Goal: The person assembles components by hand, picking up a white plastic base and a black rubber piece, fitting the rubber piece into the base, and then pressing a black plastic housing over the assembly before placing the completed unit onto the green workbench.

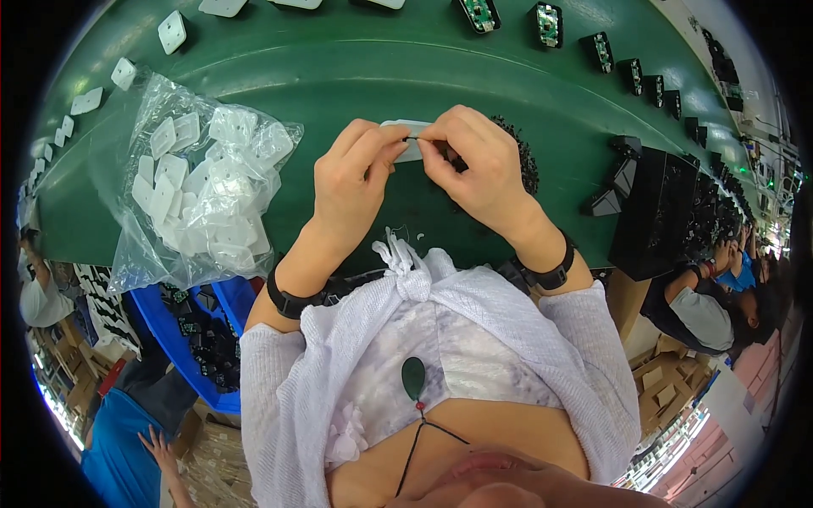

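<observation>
Both of my hands meet over a white plastic cover plate (pixel 410 153) lying on the green work surface (pixel 339 89). Between the fingertips shows a small, thin black piece (pixel 412 139), its exact kind too small to make out. My left hand (pixel 354 173) pinches at its left end. From the other side, my right hand (pixel 481 169) closes thumb and forefinger on it. The fingers cover part of the plate. A heap of tiny black parts (pixel 528 165) sits just right of my right hand, partly hidden by it.
Left lies a clear plastic bag (pixel 203 190) full of white plates. Along the far edge run white plates (pixel 172 32) and black housings with green circuit boards (pixel 549 25). A black box (pixel 654 212) stands right; a blue bin (pixel 182 339) is below left. Other people work on both sides.
</observation>
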A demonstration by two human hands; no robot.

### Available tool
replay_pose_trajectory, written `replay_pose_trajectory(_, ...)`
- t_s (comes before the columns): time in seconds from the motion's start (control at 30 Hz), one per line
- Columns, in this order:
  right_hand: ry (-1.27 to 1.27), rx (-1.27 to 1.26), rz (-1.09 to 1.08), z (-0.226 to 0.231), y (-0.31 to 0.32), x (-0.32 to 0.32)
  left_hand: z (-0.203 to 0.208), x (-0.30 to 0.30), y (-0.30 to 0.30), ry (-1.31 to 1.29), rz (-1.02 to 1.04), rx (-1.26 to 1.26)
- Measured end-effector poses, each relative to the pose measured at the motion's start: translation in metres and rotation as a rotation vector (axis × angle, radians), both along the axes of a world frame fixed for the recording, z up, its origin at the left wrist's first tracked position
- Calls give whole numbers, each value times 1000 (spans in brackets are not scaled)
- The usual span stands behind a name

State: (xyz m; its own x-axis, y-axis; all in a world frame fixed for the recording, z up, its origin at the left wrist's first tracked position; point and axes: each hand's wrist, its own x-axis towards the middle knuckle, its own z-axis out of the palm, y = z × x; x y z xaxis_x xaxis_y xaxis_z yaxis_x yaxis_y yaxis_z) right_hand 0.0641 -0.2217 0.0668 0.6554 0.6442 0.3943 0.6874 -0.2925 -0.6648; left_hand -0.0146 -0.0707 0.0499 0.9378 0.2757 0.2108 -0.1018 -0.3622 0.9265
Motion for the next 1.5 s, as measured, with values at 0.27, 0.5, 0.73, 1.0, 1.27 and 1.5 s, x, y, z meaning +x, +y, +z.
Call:
replay_pose_trajectory(0.27,324,81,-75,-7,3,-10,-6,-1,-3,126,38,-578)
replay_pose_trajectory(0.5,223,79,-93,-9,10,-9,-14,-5,0,140,-36,-725)
replay_pose_trajectory(0.73,9,48,-94,-13,16,-7,-13,-4,-5,24,-2,-597)
replay_pose_trajectory(1.0,135,107,-23,-26,13,-6,-16,-4,1,-47,12,-199)
replay_pose_trajectory(1.27,442,92,-158,-4,3,3,-8,-7,3,88,-53,-498)
replay_pose_trajectory(1.5,835,-27,-7,-4,-3,12,-7,-5,7,154,-123,-634)
